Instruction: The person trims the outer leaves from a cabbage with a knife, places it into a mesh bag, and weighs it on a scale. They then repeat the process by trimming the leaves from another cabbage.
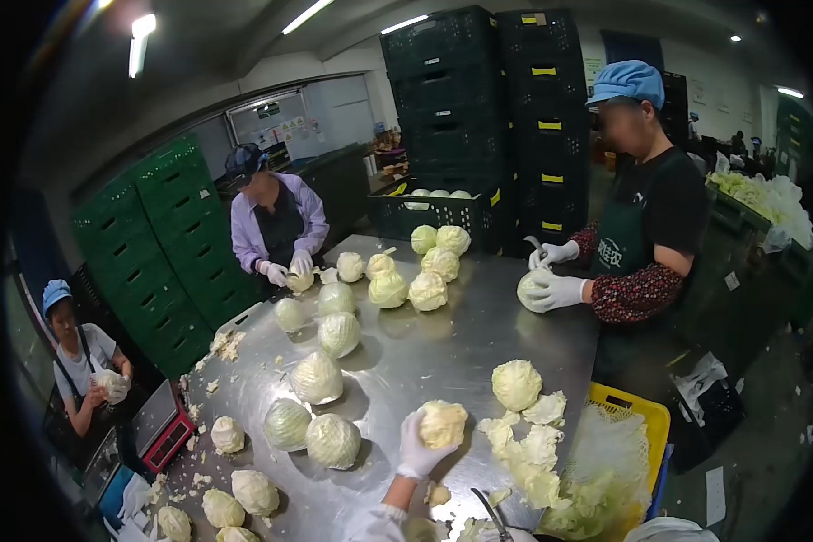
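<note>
Gloved in white, my left hand [417, 447] grips a pale yellow cabbage [443, 424] from its left side, over the metal table [406, 361]. At the bottom edge, my right hand [508, 535] shows only in part, in a white glove, closed around a knife [488, 508] with a dark curved blade. A small cut piece of cabbage [439, 495] lies between the two hands. Loose cabbage leaves [526, 452] are spread to the right of the held cabbage, with a whole cabbage [517, 385] behind them.
Several cabbages, some in net sleeves [332, 441], stand on the left. A yellow crate [657, 434] holds leaves at the right edge. A co-worker [646, 199] across on the right cuts a cabbage; another person [280, 217] works at the far left side. Someone [86, 361] stands by a red scale [164, 434].
</note>
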Demonstrator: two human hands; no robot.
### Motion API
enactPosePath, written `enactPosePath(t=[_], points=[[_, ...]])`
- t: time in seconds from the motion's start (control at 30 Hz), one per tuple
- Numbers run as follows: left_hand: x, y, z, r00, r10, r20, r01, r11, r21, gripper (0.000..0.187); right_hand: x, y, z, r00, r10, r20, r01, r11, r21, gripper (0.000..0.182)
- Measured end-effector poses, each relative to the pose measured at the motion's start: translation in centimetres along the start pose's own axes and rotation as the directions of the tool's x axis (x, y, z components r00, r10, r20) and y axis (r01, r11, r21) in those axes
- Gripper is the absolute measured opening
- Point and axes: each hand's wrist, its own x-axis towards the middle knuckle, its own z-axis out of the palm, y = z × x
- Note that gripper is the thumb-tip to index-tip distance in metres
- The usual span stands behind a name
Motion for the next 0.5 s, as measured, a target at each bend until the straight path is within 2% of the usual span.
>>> enactPosePath(t=[0.03, 0.07, 0.1, 0.13, 0.17, 0.2, 0.23, 0.3, 0.33, 0.37, 0.4, 0.43, 0.5], points=[[-1.7, -0.5, -0.9, 0.99, -0.136, 0.035, 0.139, 0.922, -0.362, 0.094, -0.1, 0.5, -0.1, 0.999, 0.011, -0.043, -0.013, 0.999, -0.041, 0.031], [-3.5, -0.4, -2.2, 0.963, -0.246, 0.113, 0.258, 0.7, -0.666, 0.092, -1.2, -4.2, 1.1, 0.975, 0.222, -0.016, -0.215, 0.957, 0.194, 0.033], [-5.7, -0.2, -4.1, 0.917, -0.37, 0.152, 0.362, 0.606, -0.708, 0.09, -1.1, -3.1, 0.7, 0.975, 0.224, 0.0, -0.22, 0.955, 0.199, 0.033], [-7.8, 0.7, -6.6, 0.852, -0.485, 0.197, 0.453, 0.494, -0.742, 0.087, -0.8, -1.0, -0.1, 0.98, 0.199, -0.021, -0.196, 0.976, 0.098, 0.037], [-9.9, 2.5, -9.7, 0.798, -0.531, 0.284, 0.527, 0.387, -0.757, 0.09, -0.4, 0.1, -0.7, 0.984, 0.173, -0.041, -0.173, 0.985, -0.002, 0.041], [-11.9, 4.3, -12.6, 0.736, -0.566, 0.371, 0.592, 0.272, -0.759, 0.093, -0.2, -0.2, -0.9, 0.976, 0.217, -0.021, -0.218, 0.974, -0.056, 0.05], [-13.9, 5.1, -14.8, 0.727, -0.581, 0.366, 0.598, 0.274, -0.753, 0.093, -0.1, -0.1, 0.2, 1.0, -0.022, -0.019, 0.024, 0.991, 0.129, 0.055], [-19.1, 5.7, -18.8, 0.695, -0.594, 0.405, 0.683, 0.369, -0.631, 0.074, -1.0, -4.9, 0.6, 0.976, 0.21, 0.066, -0.203, 0.974, -0.099, 0.061], [-21.9, 6.5, -20.5, 0.672, -0.608, 0.422, 0.72, 0.406, -0.563, 0.064, -0.4, -2.8, 0.4, 0.971, -0.232, 0.064, 0.234, 0.849, -0.474, 0.065], [-24.6, 7.9, -21.7, 0.643, -0.628, 0.438, 0.756, 0.43, -0.493, 0.056, -0.1, -2.7, 0.5, 0.985, -0.123, 0.121, 0.172, 0.699, -0.694, 0.056], [-25.0, 10.8, -22.2, 0.688, -0.607, 0.397, 0.726, 0.582, -0.366, 0.04, 0.0, -2.7, 1.0, 0.987, -0.068, 0.145, 0.151, 0.699, -0.699, 0.052], [-26.1, 11.2, -22.4, 0.657, -0.646, 0.389, 0.754, 0.547, -0.364, 0.04, -0.2, -3.5, 2.0, 0.985, -0.004, 0.173, 0.127, 0.698, -0.704, 0.048], [-30.0, 9.9, -21.6, 0.624, -0.628, 0.465, 0.753, 0.642, -0.143, 0.096, -0.5, -5.7, 3.6, 0.963, -0.134, 0.236, 0.266, 0.638, -0.723, 0.049]])
